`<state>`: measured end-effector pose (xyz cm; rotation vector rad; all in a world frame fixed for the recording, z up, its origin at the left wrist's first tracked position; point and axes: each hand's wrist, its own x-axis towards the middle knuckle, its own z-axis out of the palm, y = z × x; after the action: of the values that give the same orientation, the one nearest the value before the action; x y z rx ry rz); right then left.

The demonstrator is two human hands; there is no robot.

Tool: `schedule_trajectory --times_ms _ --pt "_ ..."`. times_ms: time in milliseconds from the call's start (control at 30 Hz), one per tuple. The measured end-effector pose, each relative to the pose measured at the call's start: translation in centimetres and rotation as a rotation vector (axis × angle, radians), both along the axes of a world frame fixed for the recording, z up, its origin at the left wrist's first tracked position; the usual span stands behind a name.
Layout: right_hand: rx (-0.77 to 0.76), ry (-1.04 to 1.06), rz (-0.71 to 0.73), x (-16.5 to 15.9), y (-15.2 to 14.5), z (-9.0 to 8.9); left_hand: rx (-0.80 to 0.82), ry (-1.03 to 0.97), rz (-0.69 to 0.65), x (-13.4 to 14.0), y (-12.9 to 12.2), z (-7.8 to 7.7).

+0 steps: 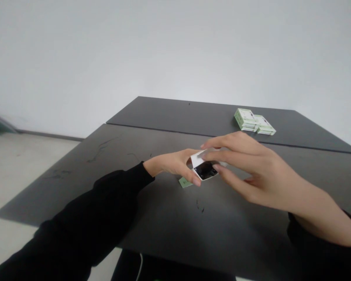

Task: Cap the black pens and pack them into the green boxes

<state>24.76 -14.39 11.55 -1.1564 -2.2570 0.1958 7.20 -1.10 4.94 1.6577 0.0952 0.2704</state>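
A small carton (pixel 197 160) is held above the table, its open end tilted towards me. Its white flap stands up, and something dark shows inside the opening. My left hand (pixel 179 164) grips the carton from the left, thumb along the near edge. From the right, my right hand (pixel 251 168) has its fingers on the flap and its thumb at the opening's right edge. Below my left thumb is a pale green piece (pixel 185 182); whether it lies on the table or belongs to the carton I cannot tell. My fingers hide much of the carton.
Two stacks of pale green and white cartons (pixel 256 124) sit at the back right of the dark table (pixel 175 218). A seam crosses the tabletop. Behind stands a white wall (pixel 163 50). A white cable (pixel 140 265) hangs at the near edge.
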Motion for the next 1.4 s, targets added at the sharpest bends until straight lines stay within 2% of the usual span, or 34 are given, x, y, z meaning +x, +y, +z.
schedule_trajectory --times_ms 100,200,333,467,567,733,833,967,1133,1400 --pt "0.023 -0.048 -0.015 -0.7 1.1 -1.4 0.041 0.022 0.008 0.1 -0.3 -0.3" --pt "-0.078 -0.066 0.011 -0.7 1.9 -2.1 0.11 -0.002 -0.03 0.5 -0.2 -0.9" --pt "-0.237 -0.104 0.069 0.0 1.9 -1.2 0.044 -0.044 -0.091 1.0 0.2 -1.8" --pt "-0.318 -0.171 0.06 0.5 1.5 -0.4 0.036 -0.059 -0.073 1.1 0.1 -2.0" --pt "-0.265 -0.187 0.048 0.4 1.3 -0.4 0.035 -0.036 -0.048 0.9 0.0 -1.8" --pt "-0.257 -0.116 0.012 0.0 0.8 0.1 0.088 -0.04 -0.184 1.0 0.4 -1.5" --pt "-0.207 -0.123 -0.007 0.0 0.4 0.2 0.044 0.011 -0.19 0.9 0.5 -1.4" --pt "-0.133 -0.198 0.041 0.0 0.2 0.0 -0.021 0.108 -0.198 0.5 0.4 -1.6" --pt "-0.024 -0.215 -0.026 -0.5 0.0 -0.4 -0.1 0.023 -0.232 0.2 1.0 -2.4" --pt "-0.14 -0.185 0.07 -0.6 -0.1 -0.2 -0.087 0.081 -0.273 0.1 0.5 -2.1"
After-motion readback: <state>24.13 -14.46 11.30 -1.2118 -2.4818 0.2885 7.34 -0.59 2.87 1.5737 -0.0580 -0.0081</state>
